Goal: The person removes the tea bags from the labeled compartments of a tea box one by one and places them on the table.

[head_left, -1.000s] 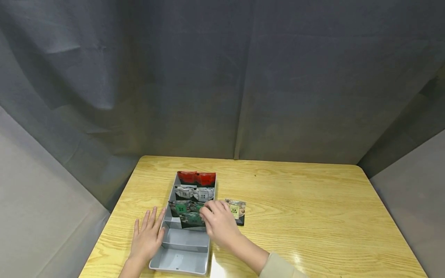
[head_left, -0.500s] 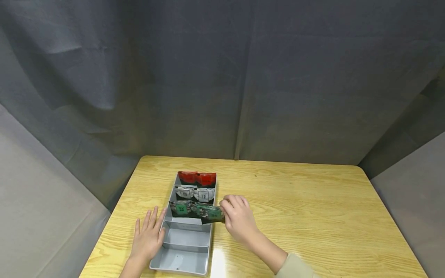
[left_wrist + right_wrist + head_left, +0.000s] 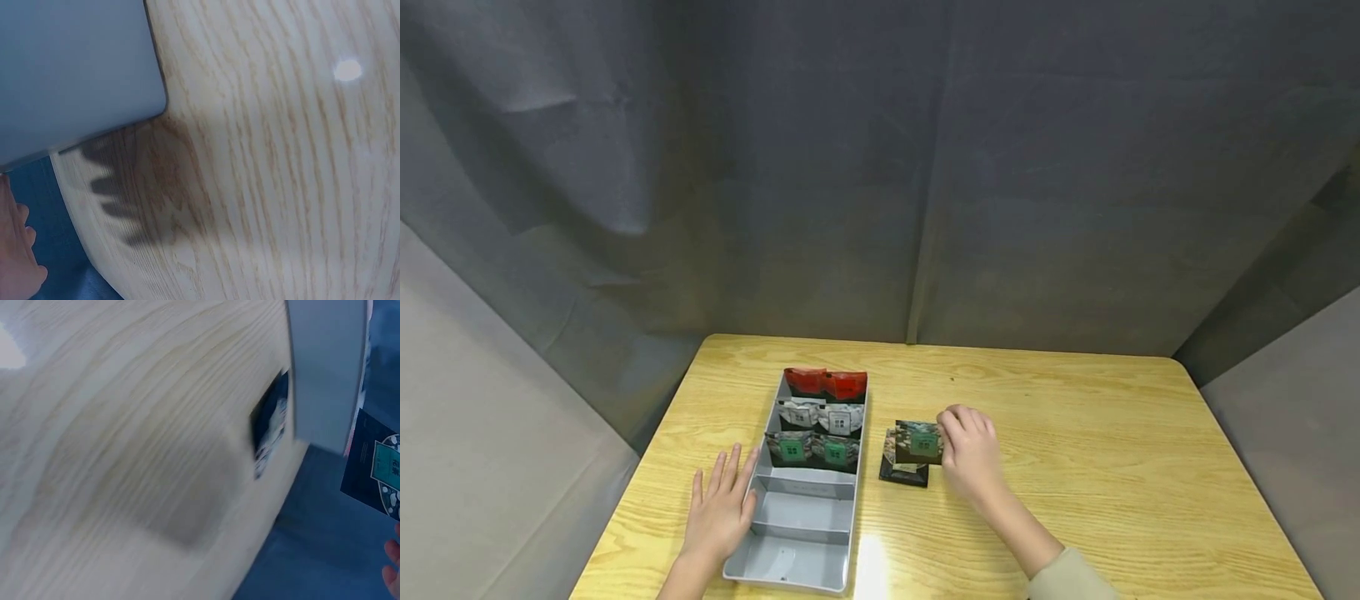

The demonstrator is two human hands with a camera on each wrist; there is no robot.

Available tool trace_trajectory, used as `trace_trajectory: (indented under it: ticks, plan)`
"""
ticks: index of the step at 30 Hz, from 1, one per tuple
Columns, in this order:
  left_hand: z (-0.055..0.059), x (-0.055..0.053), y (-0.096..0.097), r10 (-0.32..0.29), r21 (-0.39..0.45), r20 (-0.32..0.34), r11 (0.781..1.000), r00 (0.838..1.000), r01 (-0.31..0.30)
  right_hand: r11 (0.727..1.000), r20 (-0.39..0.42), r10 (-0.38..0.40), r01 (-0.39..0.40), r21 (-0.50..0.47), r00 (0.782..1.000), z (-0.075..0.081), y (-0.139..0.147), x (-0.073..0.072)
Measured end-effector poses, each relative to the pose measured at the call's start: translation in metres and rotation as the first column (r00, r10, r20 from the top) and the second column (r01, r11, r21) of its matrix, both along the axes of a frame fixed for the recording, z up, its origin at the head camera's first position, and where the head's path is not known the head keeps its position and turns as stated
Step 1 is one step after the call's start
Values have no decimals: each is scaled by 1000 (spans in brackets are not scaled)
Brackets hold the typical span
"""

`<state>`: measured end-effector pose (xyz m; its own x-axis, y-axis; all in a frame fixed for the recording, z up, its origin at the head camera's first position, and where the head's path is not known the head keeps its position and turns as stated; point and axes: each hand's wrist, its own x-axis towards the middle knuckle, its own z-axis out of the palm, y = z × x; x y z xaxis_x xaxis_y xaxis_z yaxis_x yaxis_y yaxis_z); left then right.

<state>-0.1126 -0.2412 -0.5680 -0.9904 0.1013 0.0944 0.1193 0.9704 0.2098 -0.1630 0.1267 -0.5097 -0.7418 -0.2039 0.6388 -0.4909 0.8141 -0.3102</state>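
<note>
My right hand (image 3: 973,454) pinches a green-and-black sachet (image 3: 917,442) by its right edge, above the table to the right of the grey tray. In the right wrist view the green label of that sachet (image 3: 372,465) faces the camera. Below and partly behind it lies another sachet (image 3: 904,475), dark at its lower end, flat on the wood. My left hand (image 3: 718,508) has its fingers spread along the left side of the grey divided tray (image 3: 790,575). Inside the tray, pairs of red sachets (image 3: 846,386), white sachets (image 3: 841,419) and green sachets (image 3: 835,452) lean in the far compartments.
A wooden table (image 3: 1075,467) carries the tray on its left half. Dark grey cloth (image 3: 820,167) hangs behind the table's far edge, and pale panels (image 3: 490,433) stand at the sides. Two nearer tray compartments (image 3: 805,510) show their bare bottoms.
My right hand has lifted the green sachet from the tray's third row and carried it right, over the sachet on the table. My left hand has stayed beside the tray.
</note>
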Motion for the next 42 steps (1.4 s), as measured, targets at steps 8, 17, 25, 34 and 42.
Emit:
trace_trajectory:
  ticks: [8, 17, 25, 34, 42]
  plan:
    - [4, 0, 1, 1, 5, 37, 1000, 999, -2, 995, 189, -100, 96, 30, 977, -21, 30, -3]
    - [3, 1, 2, 6, 10, 11, 1000, 1000, -6, 983, 321, -177, 154, 95, 930, -46, 49, -6]
    - [3, 0, 3, 7, 15, 9, 1000, 1000, -7, 970, 373, -228, 177, 165, 899, -68, 56, -13]
    - [2, 0, 1, 8, 2, 20, 1000, 1000, -8, 949, 413, -287, 197, 246, 864, -93, 56, -23]
    - [1, 0, 2, 12, -2, 2, 1000, 1000, -12, 940, 443, -311, 205, 271, 841, -108, 57, -31]
